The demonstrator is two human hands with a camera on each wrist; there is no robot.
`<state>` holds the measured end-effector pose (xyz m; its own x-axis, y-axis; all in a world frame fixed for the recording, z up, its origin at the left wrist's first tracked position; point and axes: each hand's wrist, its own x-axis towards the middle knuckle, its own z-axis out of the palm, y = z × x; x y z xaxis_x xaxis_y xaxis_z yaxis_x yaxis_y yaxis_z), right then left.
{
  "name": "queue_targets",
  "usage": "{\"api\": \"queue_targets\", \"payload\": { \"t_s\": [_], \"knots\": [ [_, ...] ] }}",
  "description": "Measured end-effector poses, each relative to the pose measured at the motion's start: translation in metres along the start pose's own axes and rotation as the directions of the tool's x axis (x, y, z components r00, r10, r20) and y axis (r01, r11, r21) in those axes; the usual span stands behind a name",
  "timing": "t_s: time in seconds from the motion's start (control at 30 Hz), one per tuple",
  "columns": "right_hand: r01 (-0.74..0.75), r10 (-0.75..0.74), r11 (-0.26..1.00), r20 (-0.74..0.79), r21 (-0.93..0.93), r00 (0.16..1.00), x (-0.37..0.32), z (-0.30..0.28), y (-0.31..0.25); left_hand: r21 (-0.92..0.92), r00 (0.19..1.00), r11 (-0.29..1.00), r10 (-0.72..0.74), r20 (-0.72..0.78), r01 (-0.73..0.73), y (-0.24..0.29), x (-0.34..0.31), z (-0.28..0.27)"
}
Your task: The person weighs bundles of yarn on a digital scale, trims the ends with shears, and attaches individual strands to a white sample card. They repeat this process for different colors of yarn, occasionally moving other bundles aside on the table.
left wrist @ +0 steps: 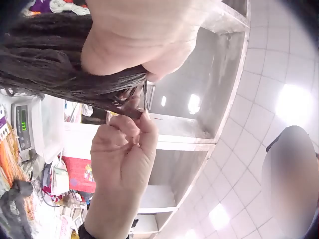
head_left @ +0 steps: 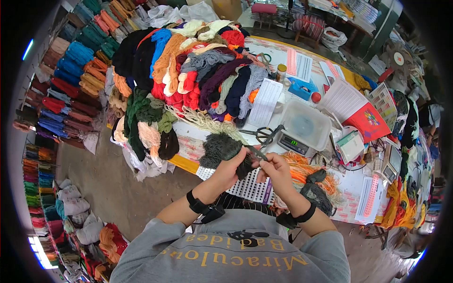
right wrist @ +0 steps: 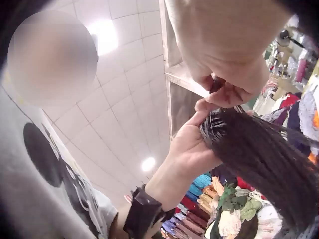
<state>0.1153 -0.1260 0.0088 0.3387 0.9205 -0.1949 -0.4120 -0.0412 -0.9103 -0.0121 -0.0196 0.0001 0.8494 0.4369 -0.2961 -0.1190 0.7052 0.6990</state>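
A thick skein of dark grey yarn [head_left: 221,150] hangs over the table's near edge, in the grip of my left hand [head_left: 227,170]. In the right wrist view the skein [right wrist: 264,159] runs from the left palm [right wrist: 187,147] down to the lower right. My right hand [head_left: 277,173] meets the left at the skein's end and pinches a few dark strands there. The left wrist view shows the right fingertips [left wrist: 141,119] and thumb close together on these strands, just under the left hand [left wrist: 144,40].
A digital scale [head_left: 292,143] bears a clear plastic tub [head_left: 306,123]; black-handled scissors [head_left: 265,135] lie beside it. Many-coloured skeins [head_left: 188,70] are heaped at the back left. Orange yarn [head_left: 302,167] and another dark grey bundle [head_left: 317,195] lie right of my hands, a button-dotted card [head_left: 245,187] below them.
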Motion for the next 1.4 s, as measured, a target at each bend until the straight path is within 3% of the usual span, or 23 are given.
{"api": "queue_targets", "payload": {
  "t_s": [0.1,0.17,0.23,0.27,0.33,0.37,0.43,0.5,0.57,0.63,0.7,0.73,0.8,0.87,0.9,0.93,0.97,1.03,1.1,1.17,1.23,1.37,1.4],
  "knots": [
    [-0.148,0.146,0.983,0.026,0.11,0.989,-0.003,-0.006,-0.002,-0.004,0.996,0.998,0.056,-0.073,-0.056,0.001,0.002,-0.003],
    [-0.198,0.242,0.954,0.191,-0.224,0.951,-0.004,-0.012,-0.001,0.005,0.997,0.999,0.053,-0.053,-0.052,0.008,0.001,-0.004],
    [-0.166,0.248,0.924,0.211,-0.346,0.945,-0.007,-0.029,0.002,0.18,0.974,0.964,-0.213,0.078,0.196,0.02,-0.006,-0.016],
    [-0.138,0.162,0.971,0.112,-0.195,0.98,-0.01,-0.04,0.001,0.242,0.928,0.926,-0.334,0.167,0.29,0.027,-0.009,-0.02],
    [-0.057,0.07,0.994,-0.14,0.089,0.988,-0.015,-0.072,0.001,0.26,0.924,0.901,-0.377,0.07,0.348,0.039,-0.014,-0.058],
    [-0.005,0.067,0.977,-0.282,0.215,0.957,-0.018,-0.098,0.002,0.117,0.929,0.922,-0.361,-0.08,0.368,0.052,-0.019,-0.069],
    [0.211,-0.068,0.89,-0.34,0.404,0.938,-0.031,-0.171,0.015,-0.149,0.976,0.978,-0.169,-0.14,0.147,0.069,-0.023,-0.121],
    [0.307,0.072,0.787,-0.574,0.535,0.815,-0.054,-0.271,0.053,-0.257,0.943,0.967,-0.089,-0.32,0.005,0.092,-0.03,-0.174],
    [0.458,0.059,0.765,-0.758,0.452,0.65,-0.086,-0.353,0.085,-0.361,0.938,0.922,0.011,-0.347,-0.144,0.11,-0.04,-0.228],
    [0.456,0.018,0.833,-0.839,0.314,0.544,-0.125,-0.418,0.104,-0.268,0.856,0.926,0.099,-0.507,-0.266,0.131,-0.05,-0.258],
    [0.427,-0.065,0.893,-0.897,0.143,0.437,-0.166,-0.456,0.107,-0.207,0.797,0.913,0.176,-0.578,-0.352,0.15,-0.059,-0.295],
    [0.428,-0.065,0.892,-0.899,0.142,0.434,-0.185,-0.473,0.106,-0.212,0.773,0.885,0.219,-0.595,-0.414,0.159,-0.063,-0.296],
    [0.24,-0.075,0.97,-0.976,-0.025,0.203,-0.218,-0.499,0.101,-0.218,0.749,0.854,0.259,-0.609,-0.472,0.174,-0.067,-0.299],
    [0.273,-0.132,0.958,-0.981,-0.089,0.145,-0.232,-0.507,0.104,-0.193,0.634,0.774,0.318,-0.705,-0.603,0.184,-0.067,-0.297],
    [0.301,-0.187,0.941,-0.978,-0.153,0.088,-0.236,-0.512,0.106,-0.194,0.636,0.775,0.317,-0.703,-0.601,0.182,-0.066,-0.295],
    [0.284,-0.109,0.959,-0.952,-0.025,0.286,-0.233,-0.49,0.085,-0.206,0.677,0.787,0.328,-0.659,-0.581,0.18,-0.064,-0.279],
    [0.285,-0.11,0.958,-0.953,-0.026,0.283,-0.239,-0.458,0.072,-0.215,0.715,0.8,0.336,-0.613,-0.56,0.175,-0.06,-0.264],
    [0.182,-0.038,0.98,-0.832,0.076,0.554,-0.171,-0.355,0.008,-0.322,0.864,0.833,0.314,-0.394,-0.45,0.158,-0.053,-0.237],
    [0.201,-0.129,0.979,-0.702,0.02,0.701,-0.138,-0.307,-0.029,-0.323,0.898,0.87,0.25,-0.362,-0.373,0.141,-0.043,-0.185],
    [0.283,-0.269,0.957,-0.595,-0.072,0.758,-0.11,-0.255,-0.08,-0.331,0.927,0.893,0.199,-0.316,-0.305,0.123,-0.037,-0.151],
    [0.397,-0.404,0.909,-0.493,-0.123,0.771,-0.096,-0.25,-0.116,-0.362,0.964,0.904,0.156,-0.215,-0.227,0.106,-0.031,-0.122],
    [0.639,-0.658,0.751,-0.269,-0.166,0.703,-0.073,-0.237,-0.185,-0.373,0.991,0.918,0.13,-0.038,-0.134,0.075,-0.023,-0.106],
    [0.677,-0.702,0.711,-0.236,-0.191,0.672,-0.068,-0.233,-0.196,-0.356,0.989,0.924,0.11,-0.1,-0.139,0.069,-0.024,-0.1]
  ]
}}
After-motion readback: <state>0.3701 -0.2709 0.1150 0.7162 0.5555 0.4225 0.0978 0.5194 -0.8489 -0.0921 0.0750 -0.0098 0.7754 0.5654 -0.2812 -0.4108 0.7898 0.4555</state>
